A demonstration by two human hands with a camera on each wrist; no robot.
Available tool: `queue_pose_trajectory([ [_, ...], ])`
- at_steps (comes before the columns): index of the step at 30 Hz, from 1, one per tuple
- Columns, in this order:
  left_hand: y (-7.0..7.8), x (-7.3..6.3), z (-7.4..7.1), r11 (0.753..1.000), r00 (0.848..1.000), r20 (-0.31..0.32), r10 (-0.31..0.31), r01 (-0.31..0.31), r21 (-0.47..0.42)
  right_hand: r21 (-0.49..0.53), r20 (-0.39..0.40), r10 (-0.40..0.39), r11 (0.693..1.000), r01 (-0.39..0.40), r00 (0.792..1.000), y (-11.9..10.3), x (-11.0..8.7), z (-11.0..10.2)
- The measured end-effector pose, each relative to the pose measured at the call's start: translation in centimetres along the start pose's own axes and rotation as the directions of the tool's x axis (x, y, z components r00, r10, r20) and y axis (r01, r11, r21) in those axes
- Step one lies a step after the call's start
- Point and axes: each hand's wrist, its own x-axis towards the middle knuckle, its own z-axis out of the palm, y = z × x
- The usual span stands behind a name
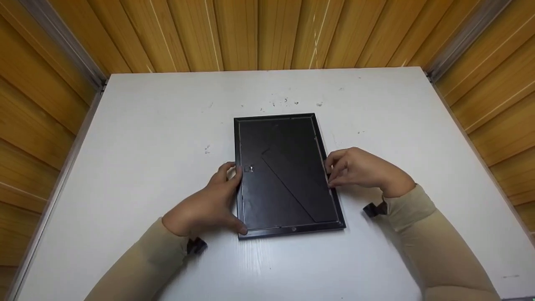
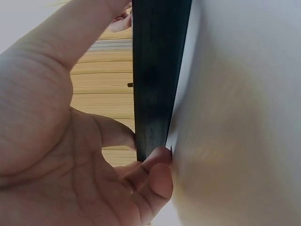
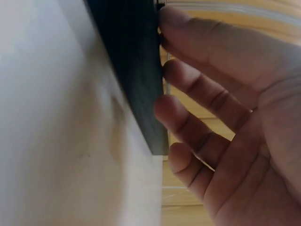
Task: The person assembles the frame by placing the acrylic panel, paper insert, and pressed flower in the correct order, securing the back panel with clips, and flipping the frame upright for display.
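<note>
A black picture frame (image 1: 284,184) lies back side up on the white table (image 1: 146,125), its backing panel and the slanted outline of a stand showing. My left hand (image 1: 211,205) holds its left side. The thumb rests on the near left corner and the other fingers bend round the edge; in the left wrist view the frame's side (image 2: 157,80) sits among the fingers. On the opposite side, my right hand (image 1: 363,169) has thumb and bent fingers on the right rim. Fingertips (image 3: 171,110) touch the frame's side in the right wrist view, with the thumb at its back edge by a small dark tab.
Wood-look panel walls (image 1: 276,33) stand behind and at both sides of the table. Small dark marks (image 1: 286,101) dot the tabletop beyond the frame. A small metal hanger (image 1: 250,168) sits near the backing's left edge. Each sleeve cuff has a black device (image 1: 196,246).
</note>
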Motion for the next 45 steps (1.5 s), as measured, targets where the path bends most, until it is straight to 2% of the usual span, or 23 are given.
queue_pose_trajectory([
  [2,0.1,0.0,-0.1,1.0,1.0,-0.003,-0.001,0.001,0.009,-0.032,0.007,-0.002,0.999,0.002,1.0,-0.5,0.4,-0.1],
  [5,0.1,0.0,-0.1,1.0,1.0,-0.01,-0.004,0.004,0.013,-0.09,0.04,0.036,0.995,-0.032,0.999,-1.4,1.1,-0.3],
  [8,0.1,-0.1,-0.1,1.0,1.0,-0.018,-0.012,0.012,0.012,-0.134,0.091,0.115,0.986,-0.102,0.989,-2.6,2.0,-0.5],
  [10,0.0,-0.1,-0.1,1.0,1.0,-0.025,-0.014,0.014,0.015,-0.166,0.121,0.182,0.973,-0.161,0.976,-3.4,2.8,-0.7],
  [13,-0.1,0.0,-0.1,1.0,0.999,-0.028,-0.023,0.023,0.015,-0.209,0.159,0.311,0.938,-0.276,0.937,-4.6,3.8,-0.9],
  [17,-0.2,0.1,-0.1,0.999,0.999,-0.029,-0.031,0.031,0.011,-0.325,0.177,0.456,0.864,-0.385,0.872,-6.2,5.0,-0.7],
  [19,-0.1,0.2,-0.1,0.999,0.999,-0.031,-0.033,0.033,0.01,-0.392,0.174,0.481,0.834,-0.388,0.859,-6.8,5.4,-0.5],
  [21,0.0,0.3,-0.1,0.999,0.999,-0.03,-0.034,0.034,0.011,-0.456,0.167,0.478,0.813,-0.362,0.863,-7.4,5.7,-0.2],
  [24,0.1,0.4,-0.1,1.0,0.999,-0.029,-0.03,0.03,0.009,-0.516,0.16,0.463,0.792,-0.326,0.872,-8.0,5.8,0.0],
  [26,0.2,0.4,-0.2,1.0,0.999,-0.028,-0.026,0.027,0.007,-0.521,0.179,0.467,0.792,-0.32,0.866,-8.0,5.8,-0.1],
  [29,0.3,0.4,-0.3,1.0,0.999,-0.032,-0.029,0.029,0.007,-0.449,0.21,0.465,0.827,-0.337,0.86,-7.2,5.9,-0.6],
  [31,0.3,0.3,-0.2,0.999,0.999,-0.038,-0.034,0.035,0.008,-0.37,0.201,0.445,0.86,-0.353,0.873,-6.0,6.0,-0.9],
  [33,0.3,0.2,-0.2,0.999,0.998,-0.042,-0.037,0.037,0.005,-0.28,0.144,0.424,0.884,-0.374,0.894,-4.6,5.9,-1.1],
  [35,0.3,0.1,-0.1,0.999,0.999,-0.041,-0.032,0.032,0.001,-0.196,0.058,0.425,0.892,-0.407,0.903,-3.1,5.7,-1.1],
  [37,0.3,0.1,0.0,1.0,0.999,-0.038,-0.029,0.029,0.008,-0.105,-0.024,0.458,0.883,-0.457,0.889,-1.7,5.4,-1.2],
  [39,0.3,0.0,0.1,0.999,0.999,-0.034,-0.032,0.033,0.011,-0.012,-0.081,0.499,0.865,-0.502,0.863,-0.5,5.3,-1.2],
  [42,0.2,0.0,0.0,0.999,0.999,-0.031,-0.039,0.04,0.021,0.106,-0.107,0.546,0.837,-0.537,0.831,0.7,5.4,-1.3],
  [45,0.2,0.1,-0.1,0.999,0.999,-0.028,-0.035,0.036,0.028,0.156,-0.115,0.561,0.825,-0.543,0.82,1.1,5.5,-1.2],
])
